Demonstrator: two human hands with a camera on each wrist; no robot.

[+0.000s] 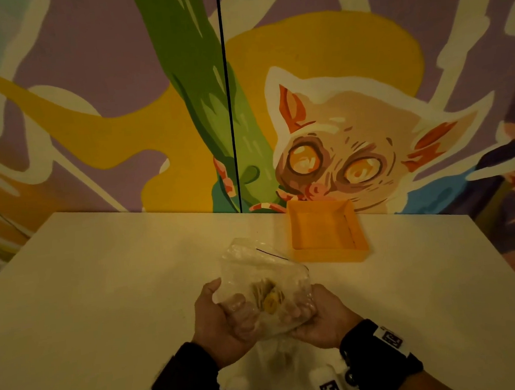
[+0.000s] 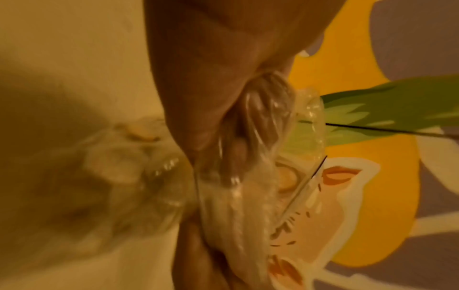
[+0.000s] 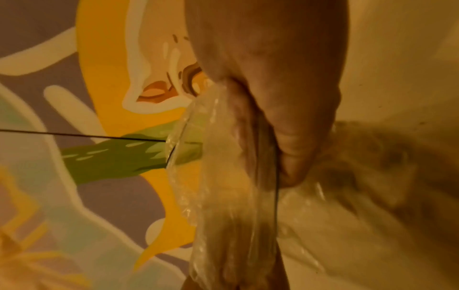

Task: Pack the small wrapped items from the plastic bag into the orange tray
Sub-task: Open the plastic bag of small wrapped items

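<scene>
Between the two hands, above the near part of the table, hangs the bag, gripped from both sides. Left hand curls its fingers round the bag's left lower part, thumb up along the edge; right hand clutches the right lower part, fingers bunched into the plastic. Both wrist views show film crumpled against the palms, though too blurred to tell how firmly it is pinched.

Inside the film, between the two grips and just above the fingers, sit the items, a small yellowish cluster; their number cannot be made out. A dark line runs across the bag beyond the hands, probably its seal or mouth edge.

The step in hand looks like opening the bag. Doing it well likely means keeping one hand under the items so that they do not spill, and working the other toward that far edge to part it.

Beyond the grip, up and to the right, lies the tray, well apart from the bag and holding nothing visible.
</scene>
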